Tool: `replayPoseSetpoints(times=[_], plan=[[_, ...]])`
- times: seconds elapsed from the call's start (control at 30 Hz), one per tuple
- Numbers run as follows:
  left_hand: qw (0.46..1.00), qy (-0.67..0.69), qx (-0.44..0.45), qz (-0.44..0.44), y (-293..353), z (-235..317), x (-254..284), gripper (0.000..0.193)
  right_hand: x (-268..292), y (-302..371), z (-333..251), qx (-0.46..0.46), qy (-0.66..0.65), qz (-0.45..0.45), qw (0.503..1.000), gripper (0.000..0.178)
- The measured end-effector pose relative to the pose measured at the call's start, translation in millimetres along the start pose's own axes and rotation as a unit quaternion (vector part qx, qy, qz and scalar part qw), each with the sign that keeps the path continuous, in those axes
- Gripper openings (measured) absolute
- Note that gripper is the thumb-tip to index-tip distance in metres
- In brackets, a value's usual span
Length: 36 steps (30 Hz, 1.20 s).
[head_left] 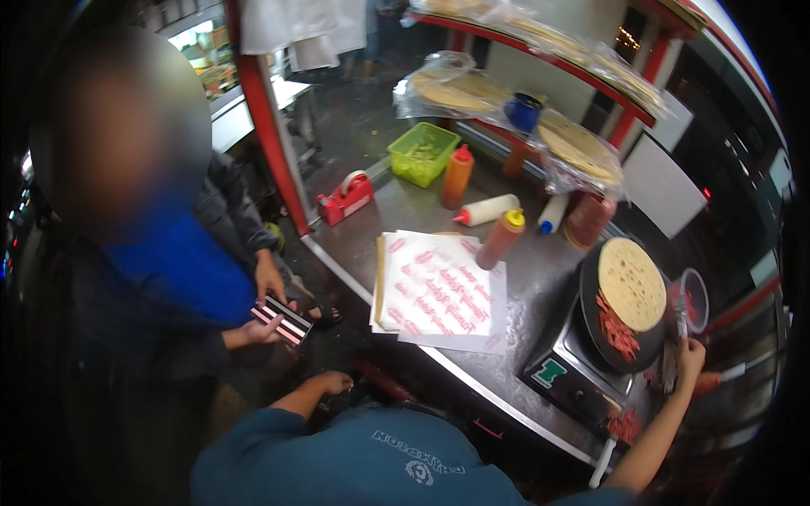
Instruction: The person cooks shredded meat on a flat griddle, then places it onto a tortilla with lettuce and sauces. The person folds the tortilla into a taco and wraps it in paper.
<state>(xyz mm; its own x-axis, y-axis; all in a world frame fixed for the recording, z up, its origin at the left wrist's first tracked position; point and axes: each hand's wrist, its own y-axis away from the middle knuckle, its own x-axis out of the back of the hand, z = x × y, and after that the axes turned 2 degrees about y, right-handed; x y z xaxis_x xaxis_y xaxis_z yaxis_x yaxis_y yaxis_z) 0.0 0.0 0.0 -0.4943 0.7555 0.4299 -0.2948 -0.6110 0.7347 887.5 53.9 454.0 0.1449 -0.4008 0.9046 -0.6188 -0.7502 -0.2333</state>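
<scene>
Holding a spatula [680, 325] in the closed right hand [690, 354], just right of the griddle [596, 325]; flatbread [631, 283] lying up-left. Left hand [332, 383] hanging loosely curled, far from the worktop [540, 278].

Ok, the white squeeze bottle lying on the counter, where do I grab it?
Grip the white squeeze bottle around its mid-body, coming down from above. It lies on its side on the steel counter, red nozzle toward the tape dispenser, so the round barrel is exposed; the orange bottle stands close behind.

bare counter between paper sheets [440, 293] and griddle [620, 316], sauce bottles [499, 239] perhaps crowding behind
</scene>
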Motion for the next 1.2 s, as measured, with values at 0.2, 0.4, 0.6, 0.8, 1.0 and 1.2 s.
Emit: replayPoseSetpoints(times=[0.2, 0.4, 0.6, 0.8, 1.0, 1.2], plan=[[0.985, -0.152, -0.014, -0.085, -28, -91, -48, 0.048, -61, 76, -104, 0.137, 0.052, 0.014, 0.989, 0.042], [0.981, 0.177, 0.069, 0.050, 20, -39, -14, 0.038, -80, 50, -173, 0.169, -0.064, 0.198, 0.963, 0.037], [0.998, 0.010, 0.043, 0.032, -18, -88, 1, 0.043, -75, 69, -200, 0.137, -0.009, 0.181, 0.974, 0.033], [0.988, 0.148, 0.034, 0.038, -29, -79, 4, 0.041, -81, 68, -212, 0.143, -0.021, 0.224, 0.964, 0.031], [0.999, 0.018, 0.028, 0.019, -48, -106, -13, 0.034, -85, 66, -193, 0.122, 0.015, 0.204, 0.971, 0.033], [0.994, 0.098, -0.029, -0.026, -34, -90, 4, 0.027, -76, 88, -204, 0.075, 0.120, 0.064, 0.988, 0.032]])
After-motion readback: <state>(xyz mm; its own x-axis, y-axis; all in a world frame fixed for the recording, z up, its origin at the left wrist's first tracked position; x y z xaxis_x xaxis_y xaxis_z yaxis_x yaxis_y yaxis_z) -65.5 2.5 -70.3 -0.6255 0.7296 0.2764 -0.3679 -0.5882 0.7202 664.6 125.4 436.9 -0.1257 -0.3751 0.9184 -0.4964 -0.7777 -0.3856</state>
